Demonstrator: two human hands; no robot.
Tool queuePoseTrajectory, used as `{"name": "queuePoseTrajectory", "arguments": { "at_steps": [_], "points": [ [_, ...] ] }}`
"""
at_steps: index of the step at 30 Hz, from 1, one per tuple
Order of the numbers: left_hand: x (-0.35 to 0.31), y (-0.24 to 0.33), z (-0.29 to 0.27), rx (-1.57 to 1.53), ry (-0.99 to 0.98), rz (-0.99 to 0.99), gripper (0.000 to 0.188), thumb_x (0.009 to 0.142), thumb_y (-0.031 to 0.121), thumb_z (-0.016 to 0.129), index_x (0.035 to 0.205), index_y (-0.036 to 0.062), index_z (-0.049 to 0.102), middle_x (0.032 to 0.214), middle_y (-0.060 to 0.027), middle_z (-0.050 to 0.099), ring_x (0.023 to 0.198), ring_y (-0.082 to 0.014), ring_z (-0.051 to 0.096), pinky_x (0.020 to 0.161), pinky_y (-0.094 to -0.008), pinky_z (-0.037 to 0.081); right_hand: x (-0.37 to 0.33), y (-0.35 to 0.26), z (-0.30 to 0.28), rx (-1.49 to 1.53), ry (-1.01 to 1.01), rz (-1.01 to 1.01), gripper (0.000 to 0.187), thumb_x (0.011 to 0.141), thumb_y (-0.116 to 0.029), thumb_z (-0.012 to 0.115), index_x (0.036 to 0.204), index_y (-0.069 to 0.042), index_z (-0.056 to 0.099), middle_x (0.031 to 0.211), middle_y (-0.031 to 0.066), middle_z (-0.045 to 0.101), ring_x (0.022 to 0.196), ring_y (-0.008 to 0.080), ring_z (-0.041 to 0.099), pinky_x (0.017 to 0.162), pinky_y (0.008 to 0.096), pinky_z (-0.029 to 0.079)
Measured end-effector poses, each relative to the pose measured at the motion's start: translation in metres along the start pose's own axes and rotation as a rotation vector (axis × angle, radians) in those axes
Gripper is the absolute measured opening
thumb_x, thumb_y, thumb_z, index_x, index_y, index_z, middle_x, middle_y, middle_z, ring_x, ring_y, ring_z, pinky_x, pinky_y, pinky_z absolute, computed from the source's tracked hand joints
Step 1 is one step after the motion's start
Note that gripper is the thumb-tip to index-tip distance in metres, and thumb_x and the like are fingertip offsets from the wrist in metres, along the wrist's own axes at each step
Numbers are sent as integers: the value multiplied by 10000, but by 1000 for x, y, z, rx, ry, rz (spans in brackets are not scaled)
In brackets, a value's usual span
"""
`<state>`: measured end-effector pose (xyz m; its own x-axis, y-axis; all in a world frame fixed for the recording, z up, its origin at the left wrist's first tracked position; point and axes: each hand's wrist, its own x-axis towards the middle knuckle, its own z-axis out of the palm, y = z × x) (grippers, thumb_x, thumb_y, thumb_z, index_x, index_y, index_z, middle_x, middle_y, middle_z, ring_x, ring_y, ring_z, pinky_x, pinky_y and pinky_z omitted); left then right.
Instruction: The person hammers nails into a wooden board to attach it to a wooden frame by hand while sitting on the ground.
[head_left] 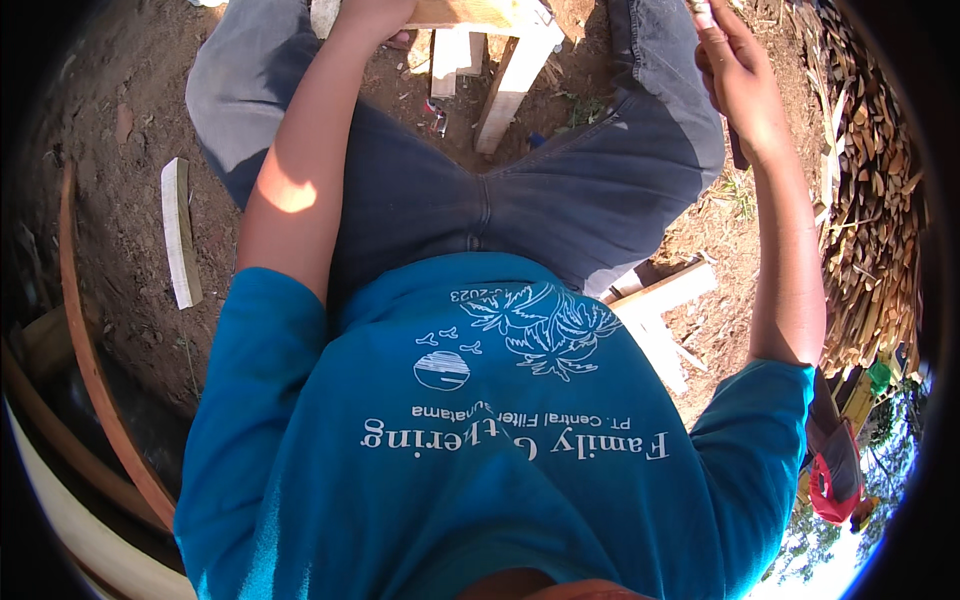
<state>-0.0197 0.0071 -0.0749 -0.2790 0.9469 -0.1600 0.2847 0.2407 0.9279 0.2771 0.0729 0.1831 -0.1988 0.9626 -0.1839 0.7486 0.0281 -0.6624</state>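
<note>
Left grip at the edge of one frame, closure unclear, right grip closed around one dark handle, open soil and one slat left of both, one woodpile right.

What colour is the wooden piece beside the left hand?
The wooden piece is tan; head view.

The top edge cuts off part of the left hand and the wooden frame beside it, while the right hand mostly hides a dark object, perhaps a handle, whose other end cannot be made out.
</note>
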Motion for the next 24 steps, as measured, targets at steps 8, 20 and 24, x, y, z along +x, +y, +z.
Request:
{"name": "queuePoseTrajectory", "arguments": {
  "at_steps": [8,20,24],
  "points": [
    [23,-51,1,315,87,253,279,953,116,566,1137,1,741,822,-197,741,675,-258,729,574,-382,576,7,39,1,-285,-538,-107,448,1094,-246,545,1522,-121,504,761,-72,487,695,31,443,627,209,384],
    [-4,19,0,128,-26,-169,271,953,137,585,1125,1,743,787,-200,733,630,-265,715,577,-387,575,-3,0,-12,61,-57,79,366,1092,-207,467,1444,-140,541,641,-61,461,466,42,373,409,223,297],
    [-1,33,2,10,-51,-199,261,954,120,590,1119,-19,737,759,-184,721,593,-246,701,525,-372,558,-13,58,12,-293,-197,-258,404,1094,-238,514,1477,-110,530,814,-33,567,642,59,455,598,240,408]
  ]
}}
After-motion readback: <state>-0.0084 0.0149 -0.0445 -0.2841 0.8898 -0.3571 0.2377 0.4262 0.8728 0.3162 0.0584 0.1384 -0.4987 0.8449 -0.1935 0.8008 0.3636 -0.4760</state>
